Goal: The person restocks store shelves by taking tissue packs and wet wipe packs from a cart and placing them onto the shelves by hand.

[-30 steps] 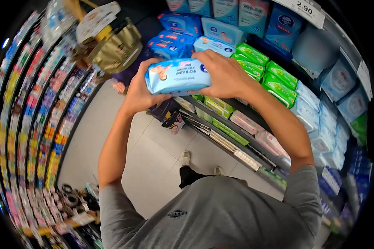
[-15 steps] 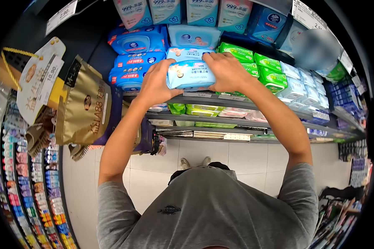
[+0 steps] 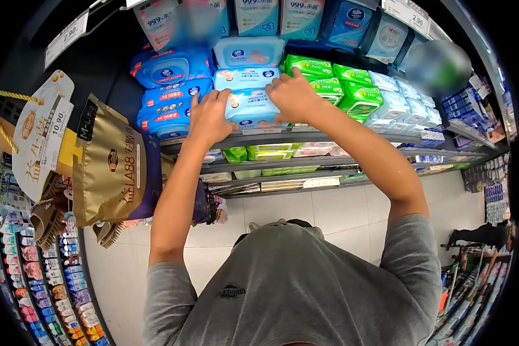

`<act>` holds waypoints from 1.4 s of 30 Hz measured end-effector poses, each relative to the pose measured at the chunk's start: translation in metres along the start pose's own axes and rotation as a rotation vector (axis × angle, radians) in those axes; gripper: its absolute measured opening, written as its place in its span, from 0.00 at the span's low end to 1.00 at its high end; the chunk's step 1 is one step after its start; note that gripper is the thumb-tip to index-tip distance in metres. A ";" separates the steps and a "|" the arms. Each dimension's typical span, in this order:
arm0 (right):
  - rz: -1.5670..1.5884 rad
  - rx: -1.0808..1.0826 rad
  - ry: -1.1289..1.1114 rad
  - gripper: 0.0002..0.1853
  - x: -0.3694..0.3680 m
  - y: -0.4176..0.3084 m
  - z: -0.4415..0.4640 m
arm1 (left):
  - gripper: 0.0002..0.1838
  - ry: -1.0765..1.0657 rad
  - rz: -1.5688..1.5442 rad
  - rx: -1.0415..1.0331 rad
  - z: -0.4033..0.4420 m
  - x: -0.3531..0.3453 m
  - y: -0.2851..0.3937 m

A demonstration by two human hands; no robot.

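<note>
A blurred patch covered one of the upright white-and-teal packs (image 3: pixel 301 18) at the back, and a second blur hid part of the right side; the tops of that back row were cut off by the view's upper edge; the right hand (image 3: pixel 297 99) hid part of the green packs (image 3: pixel 360 98), and small print on most wrappers was hard to read.

Both arms reached forward over the shelf edge (image 3: pixel 288 136), elbows bent outward; the left hand (image 3: pixel 211 120) gripped the left end of a light-blue pack (image 3: pixel 252 102), its thumb low on the front; the right hand gripped the other end, fingers curled over the top. The pack was at the front of the shelf, just before a matching pack (image 3: pixel 247 77); whether it bore fully on the shelf could not be told.

Four white-and-teal packs showed, the blurred one included; at least four green packs; two price labels (image 3: pixel 66 39) reading 2.90; one hanging tag (image 3: pixel 57 124) reading 10.90, beside one large gold bag (image 3: pixel 112 167).
</note>
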State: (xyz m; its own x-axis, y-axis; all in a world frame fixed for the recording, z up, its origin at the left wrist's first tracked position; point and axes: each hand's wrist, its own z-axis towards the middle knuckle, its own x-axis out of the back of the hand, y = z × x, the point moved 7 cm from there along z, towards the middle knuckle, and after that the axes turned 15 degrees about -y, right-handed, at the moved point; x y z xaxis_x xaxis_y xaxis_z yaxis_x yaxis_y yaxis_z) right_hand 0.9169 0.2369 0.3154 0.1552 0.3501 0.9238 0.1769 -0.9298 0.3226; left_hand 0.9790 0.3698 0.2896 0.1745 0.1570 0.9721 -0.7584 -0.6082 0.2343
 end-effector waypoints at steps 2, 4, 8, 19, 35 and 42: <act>-0.094 -0.006 -0.052 0.28 -0.001 -0.006 0.004 | 0.42 0.083 0.024 -0.008 -0.007 -0.004 0.005; -0.124 0.016 -0.051 0.24 0.003 -0.009 0.008 | 0.41 0.187 0.046 0.018 -0.021 -0.006 0.012; -0.141 0.094 -0.184 0.19 -0.005 -0.021 0.006 | 0.32 0.581 -0.118 -0.041 -0.088 -0.013 0.055; 1.048 0.769 -0.290 0.11 -0.326 -0.206 -0.084 | 0.23 -0.068 -0.827 1.603 -0.473 -0.507 0.157; -0.473 1.757 -0.553 0.14 -0.650 -0.207 -0.184 | 0.13 1.590 -1.300 2.378 -0.488 -0.571 0.817; 0.143 1.618 -0.148 0.16 -0.393 -0.446 -0.352 | 0.15 2.019 -0.391 2.069 -0.514 -0.382 0.882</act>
State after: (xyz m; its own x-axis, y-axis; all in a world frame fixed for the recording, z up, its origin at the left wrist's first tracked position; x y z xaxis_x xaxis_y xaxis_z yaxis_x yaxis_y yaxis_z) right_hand 0.4350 0.4742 -0.1188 0.3285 0.3721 0.8681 0.9168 0.0955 -0.3878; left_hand -0.0789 0.1737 0.1187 -0.9239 -0.3028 0.2338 0.1803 0.1943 0.9642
